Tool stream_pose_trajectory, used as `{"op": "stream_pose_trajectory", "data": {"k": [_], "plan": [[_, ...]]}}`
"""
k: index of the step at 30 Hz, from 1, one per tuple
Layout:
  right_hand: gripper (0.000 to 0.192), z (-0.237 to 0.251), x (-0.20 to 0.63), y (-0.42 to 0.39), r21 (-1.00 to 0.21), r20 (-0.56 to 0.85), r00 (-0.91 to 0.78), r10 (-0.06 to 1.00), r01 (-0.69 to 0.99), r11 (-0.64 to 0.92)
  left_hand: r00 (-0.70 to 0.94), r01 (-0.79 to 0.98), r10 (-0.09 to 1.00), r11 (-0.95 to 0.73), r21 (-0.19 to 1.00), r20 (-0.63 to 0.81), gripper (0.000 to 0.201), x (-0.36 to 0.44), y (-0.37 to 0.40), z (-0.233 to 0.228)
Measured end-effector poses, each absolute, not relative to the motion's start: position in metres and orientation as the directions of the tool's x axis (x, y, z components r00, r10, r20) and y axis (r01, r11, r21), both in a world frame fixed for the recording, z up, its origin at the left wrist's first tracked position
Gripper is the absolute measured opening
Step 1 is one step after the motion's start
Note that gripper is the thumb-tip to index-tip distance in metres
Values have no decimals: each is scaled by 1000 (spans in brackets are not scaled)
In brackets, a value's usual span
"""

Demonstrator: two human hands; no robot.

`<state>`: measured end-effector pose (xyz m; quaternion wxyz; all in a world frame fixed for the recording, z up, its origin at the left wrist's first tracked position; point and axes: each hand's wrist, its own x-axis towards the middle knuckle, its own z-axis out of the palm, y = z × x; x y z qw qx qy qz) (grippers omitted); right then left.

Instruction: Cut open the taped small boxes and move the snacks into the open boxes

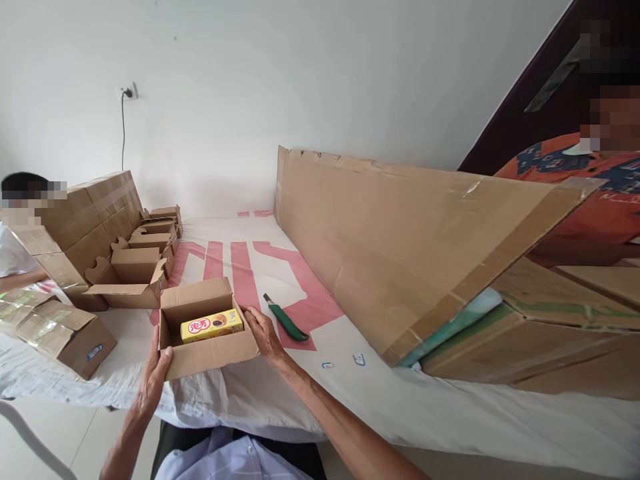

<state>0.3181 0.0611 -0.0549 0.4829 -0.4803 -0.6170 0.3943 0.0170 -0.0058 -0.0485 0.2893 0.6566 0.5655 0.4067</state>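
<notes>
From the head view, the left hand (pixel 154 377) grips the near-left corner of an open cardboard box (pixel 203 330) on the white sheet (pixel 350 393), the right hand (pixel 263 333) clasps its right wall, a yellow packet (pixel 212 325) lies inside, and a green knife (pixel 286 320) rests just beside.

A: Small carton (pixel 205 330)? Matt brown corrugated cardboard. Snack box (pixel 212 325) inside, glossy yellow printed card
B: Surface (pixel 380 393) cover, white cloth with smooth red print. Knife (pixel 286 320), green plastic handle. Big sheet (pixel 400 247), rough cardboard, shiny tape
</notes>
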Motion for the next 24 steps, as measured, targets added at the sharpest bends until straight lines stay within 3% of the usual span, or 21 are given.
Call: {"op": "stream_pose_trajectory", "data": {"k": [5,8,11,16,20,24], "plan": [[45,-46,341,75,-872,296,-81,952,383,304,72,634,988,-150,759,136,87,-5,0,-33],[34,-20,350,79,-700,463,-65,884,585,410,-16,752,978,-127,647,210,86,-11,3,-10],[29,20,343,73,-511,541,-250,803,661,549,29,853,942,-198,483,334,78,-5,6,15],[15,59,318,66,-352,271,-597,755,668,656,193,870,929,-311,382,317,76,12,10,27],[8,55,306,78,-225,34,-639,769,745,629,247,849,937,-332,412,246,89,13,13,15],[9,52,307,88,-265,-5,-629,778,751,605,264,824,933,-350,445,246,103,9,17,12]]}}
